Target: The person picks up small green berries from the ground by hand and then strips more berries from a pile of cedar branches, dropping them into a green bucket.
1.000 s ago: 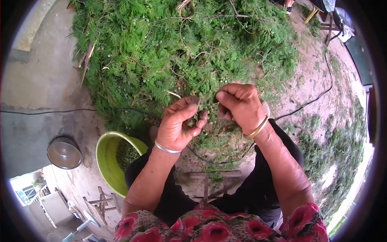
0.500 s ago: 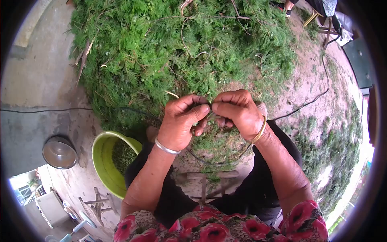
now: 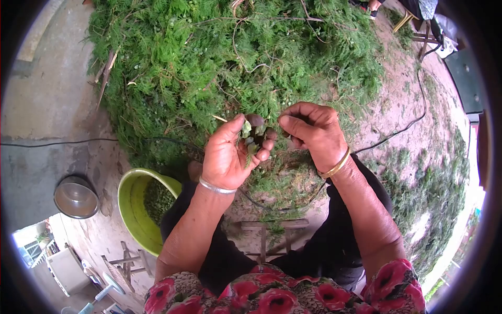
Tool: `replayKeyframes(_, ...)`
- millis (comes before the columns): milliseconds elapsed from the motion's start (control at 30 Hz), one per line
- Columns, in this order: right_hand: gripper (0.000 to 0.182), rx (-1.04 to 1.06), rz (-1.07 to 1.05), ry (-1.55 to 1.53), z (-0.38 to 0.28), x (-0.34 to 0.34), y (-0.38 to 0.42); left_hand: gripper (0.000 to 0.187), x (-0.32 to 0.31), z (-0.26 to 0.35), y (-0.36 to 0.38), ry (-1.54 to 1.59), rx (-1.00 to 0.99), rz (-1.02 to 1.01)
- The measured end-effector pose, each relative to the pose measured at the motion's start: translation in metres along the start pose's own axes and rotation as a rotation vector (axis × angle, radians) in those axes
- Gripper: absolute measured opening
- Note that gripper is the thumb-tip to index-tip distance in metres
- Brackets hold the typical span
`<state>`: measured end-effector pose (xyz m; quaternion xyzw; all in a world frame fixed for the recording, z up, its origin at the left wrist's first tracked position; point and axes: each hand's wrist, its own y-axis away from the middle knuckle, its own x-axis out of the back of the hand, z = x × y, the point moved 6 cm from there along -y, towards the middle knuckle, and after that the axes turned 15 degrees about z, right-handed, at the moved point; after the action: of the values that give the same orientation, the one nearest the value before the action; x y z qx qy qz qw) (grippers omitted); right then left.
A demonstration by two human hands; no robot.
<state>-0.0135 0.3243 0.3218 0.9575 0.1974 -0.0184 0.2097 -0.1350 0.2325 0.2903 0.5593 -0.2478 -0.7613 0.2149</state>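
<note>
My left hand (image 3: 225,154), a silver bangle at its wrist, is turned palm up with its fingers curled around several small green seed cones (image 3: 247,129) and a bit of leafy sprig. Just to the right, apart from it, my right hand (image 3: 320,135) has thumb and forefinger pressed together; whatever may be between them is too small to make out. A gold-coloured bangle circles that wrist. Beyond both hands spreads a big heap of green conifer branches (image 3: 183,68).
Left of my knee, a lime-green bucket (image 3: 137,222) contains many green cones (image 3: 157,201). Beside it sits a metal bowl (image 3: 76,197). A black cable (image 3: 63,144) crosses the ground. A wooden stool (image 3: 274,224) stands between my legs. Another person's foot (image 3: 373,11) shows at the upper right.
My hands have come apart. The left has rolled palm up, showing the cones in it; the right has moved slightly up and right, still pinched.
</note>
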Motion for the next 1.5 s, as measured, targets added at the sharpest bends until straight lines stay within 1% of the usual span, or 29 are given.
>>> replayKeyframes(67, 0.018, 0.066, -0.003, 0.194, 0.003, -0.001, -0.001, 0.033, -0.002, -0.003, 0.0, -0.001, 0.013, -0.024)
replayKeyframes(100, 0.018, 0.067, 0.002, 0.194, 0.0, -0.001, 0.001, 0.033, -0.002, -0.003, 0.0, -0.059, -0.03, -0.012)
replayKeyframes(167, 0.013, -0.086, -0.07, 0.045, -0.002, -0.006, 0.006, 0.033, -0.006, -0.004, 0.001, -0.121, -0.07, -0.004)
replayKeyframes(233, 0.012, -0.068, -0.075, 0.057, -0.004, -0.005, 0.006, 0.032, -0.013, -0.003, 0.003, -0.257, -0.173, -0.012)
replayKeyframes(333, 0.01, -0.031, -0.093, 0.066, -0.009, -0.003, 0.006, 0.033, -0.017, -0.006, 0.005, -0.37, -0.217, 0.012)
replayKeyframes(400, 0.008, 0.014, -0.087, 0.116, -0.01, -0.001, 0.006, 0.034, -0.018, -0.009, 0.004, -0.386, -0.206, -0.001)
replayKeyframes(467, 0.009, 0.04, -0.101, 0.083, -0.002, 0.0, 0.002, 0.035, -0.019, -0.01, 0.004, -0.401, -0.196, -0.011)
replayKeyframes(533, 0.011, 0.065, -0.115, 0.05, 0.002, 0.001, -0.001, 0.037, -0.018, -0.012, 0.003, -0.377, -0.146, 0.001)
replayKeyframes(600, 0.013, 0.286, -0.071, 0.329, -0.003, 0.003, -0.002, 0.037, -0.015, -0.015, -0.001, -0.311, -0.105, -0.015)
replayKeyframes(633, 0.013, 0.286, -0.069, 0.329, -0.003, 0.004, -0.001, 0.037, -0.013, -0.016, -0.003, -0.245, -0.068, -0.032)
replayKeyframes(667, 0.01, 0.266, -0.006, 0.372, -0.003, 0.007, -0.003, 0.037, -0.007, -0.015, -0.007, -0.247, -0.067, -0.033)
replayKeyframes(700, 0.009, 0.244, 0.057, 0.413, -0.002, 0.01, -0.003, 0.037, -0.002, -0.015, -0.012, -0.152, -0.014, -0.072)
replayKeyframes(733, 0.009, 0.244, 0.058, 0.412, -0.005, 0.01, -0.002, 0.036, -0.001, -0.016, -0.013, -0.056, 0.039, -0.11)
replayKeyframes(767, 0.01, 0.138, 0.125, 0.278, -0.006, 0.015, -0.002, 0.036, -0.004, -0.017, -0.013, -0.058, 0.039, -0.109)
replayKeyframes(800, 0.012, 0.033, 0.191, 0.143, -0.005, 0.019, -0.002, 0.035, -0.002, -0.016, -0.013, -0.023, 0.013, 0.018)
replayKeyframes(833, 0.012, 0.033, 0.192, 0.143, -0.005, 0.021, -0.004, 0.033, 0.002, -0.014, -0.014, 0.012, -0.013, 0.145)
replayKeyframes(933, 0.014, 0.061, 0.191, 0.061, -0.007, 0.023, -0.006, 0.032, 0.001, -0.013, -0.017, 0.086, -0.009, 0.095)
replayKeyframes(967, 0.014, 0.178, 0.1, 0.102, -0.011, 0.017, -0.004, 0.032, 0.004, -0.013, -0.019, 0.086, -0.011, 0.096)
replayKeyframes(1033, 0.017, 0.409, -0.083, 0.184, -0.018, 0.004, 0.006, 0.036, 0.007, -0.011, -0.022, 0.214, -0.037, 0.015)
replayKeyframes(1067, 0.021, 0.453, -0.12, 0.258, -0.018, -0.005, 0.016, 0.036, 0.006, -0.011, -0.022, 0.215, -0.039, 0.016)
replayKeyframes(1100, 0.023, 0.603, -0.19, 0.278, -0.015, -0.015, 0.022, 0.036, 0.004, -0.011, -0.022, 0.162, -0.046, 0.042)
replayKeyframes(1167, 0.024, 0.823, -0.175, 0.63, -0.001, -0.019, 0.03, 0.036, 0.004, -0.01, -0.02, 0.111, -0.055, 0.072)
replayKeyframes(1200, 0.024, 0.821, -0.177, 0.63, 0.001, -0.02, 0.031, 0.036, 0.001, -0.012, -0.019, 0.106, -0.038, 0.038)
replayKeyframes(1233, 0.022, 0.881, -0.147, 0.729, 0.002, -0.021, 0.033, 0.035, -0.001, -0.013, -0.018, 0.1, -0.021, 0.003)
replayKeyframes(1267, 0.021, 0.939, -0.116, 0.827, 0.002, -0.022, 0.034, 0.035, 0.0, -0.014, -0.019, 0.101, -0.021, 0.004)
replayKeyframes(1300, 0.021, 0.939, -0.119, 0.827, 0.002, -0.024, 0.034, 0.036, 0.001, -0.016, -0.02, 0.103, -0.026, 0.007)
replayKeyframes(1367, 0.015, 0.739, 0.041, 0.536, -0.002, -0.015, 0.023, 0.036, 0.006, -0.015, -0.022, 0.105, -0.034, 0.015)
replayKeyframes(1433, 0.01, 0.755, 0.056, 0.491, -0.007, -0.014, 0.019, 0.036, 0.005, -0.016, -0.023, 0.141, -0.027, -0.062)
replayKeyframes(1500, 0.013, 0.766, 0.047, 0.5, -0.008, -0.015, 0.019, 0.034, 0.007, -0.019, -0.024, 0.121, -0.053, -0.004)
